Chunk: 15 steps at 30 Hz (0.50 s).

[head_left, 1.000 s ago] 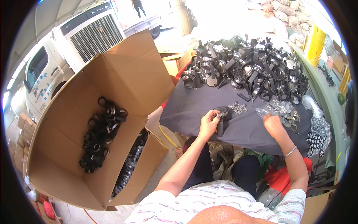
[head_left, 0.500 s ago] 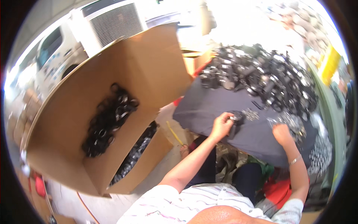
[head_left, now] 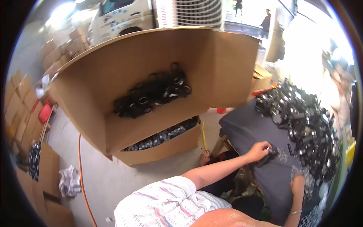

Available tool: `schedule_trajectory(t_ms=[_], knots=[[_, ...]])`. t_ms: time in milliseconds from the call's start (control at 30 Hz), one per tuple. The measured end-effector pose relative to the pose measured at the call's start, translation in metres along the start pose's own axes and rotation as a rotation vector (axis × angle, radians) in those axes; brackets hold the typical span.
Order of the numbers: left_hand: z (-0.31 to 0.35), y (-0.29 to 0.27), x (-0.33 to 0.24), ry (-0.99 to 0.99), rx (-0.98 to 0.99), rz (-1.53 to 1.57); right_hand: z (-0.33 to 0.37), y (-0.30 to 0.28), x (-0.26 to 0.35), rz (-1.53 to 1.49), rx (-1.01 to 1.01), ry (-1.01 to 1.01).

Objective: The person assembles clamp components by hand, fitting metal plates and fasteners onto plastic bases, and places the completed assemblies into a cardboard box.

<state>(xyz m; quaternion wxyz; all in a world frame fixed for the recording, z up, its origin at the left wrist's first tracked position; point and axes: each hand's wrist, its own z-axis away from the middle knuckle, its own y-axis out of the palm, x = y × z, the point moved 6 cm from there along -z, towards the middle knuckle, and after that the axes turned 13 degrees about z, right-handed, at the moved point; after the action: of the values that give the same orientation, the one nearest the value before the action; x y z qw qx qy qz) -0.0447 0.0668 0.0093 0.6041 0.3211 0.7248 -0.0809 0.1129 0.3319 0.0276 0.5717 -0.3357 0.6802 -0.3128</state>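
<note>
My left hand (head_left: 259,152) grips a black part (head_left: 270,153) with a shiny ring-like piece at the near side of the dark-covered table (head_left: 242,123). Beside it lies a small spread of little silvery pieces (head_left: 282,155). Farther right, my right hand (head_left: 298,184) has its fingers bent together at a clear plastic bag (head_left: 296,171); what they hold is hidden. More small metal pieces (head_left: 308,181) lie just past that hand. A large heap of black parts with shiny metal rings (head_left: 302,125) covers the table's far right side.
Left of the table stands a large open cardboard box (head_left: 227,68) with similar black parts (head_left: 155,92) inside. A smaller carton (head_left: 162,153) of parts sits below it. An orange hose (head_left: 80,170) runs along the floor, near a crumpled plastic bag (head_left: 70,181).
The view has swung left, so the table and both hands appear farther right and lower. My left hand still grips the black part, and my right hand stays at the plastic bag.
</note>
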Motion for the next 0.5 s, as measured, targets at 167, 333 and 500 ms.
schedule_trajectory(t_ms=[167, 333, 500], knots=[[0.001, -0.003, -0.010, -0.043, -0.007, 0.019, -0.005, -0.020, 0.003, -0.205, -0.088, 0.143], [0.000, 0.000, -0.008, -0.092, -0.008, 0.003, 0.001, -0.022, 0.002, -0.261, -0.159, 0.242], [-0.002, 0.004, -0.004, -0.120, 0.030, 0.054, 0.006, -0.026, 0.004, -0.233, -0.201, 0.256]])
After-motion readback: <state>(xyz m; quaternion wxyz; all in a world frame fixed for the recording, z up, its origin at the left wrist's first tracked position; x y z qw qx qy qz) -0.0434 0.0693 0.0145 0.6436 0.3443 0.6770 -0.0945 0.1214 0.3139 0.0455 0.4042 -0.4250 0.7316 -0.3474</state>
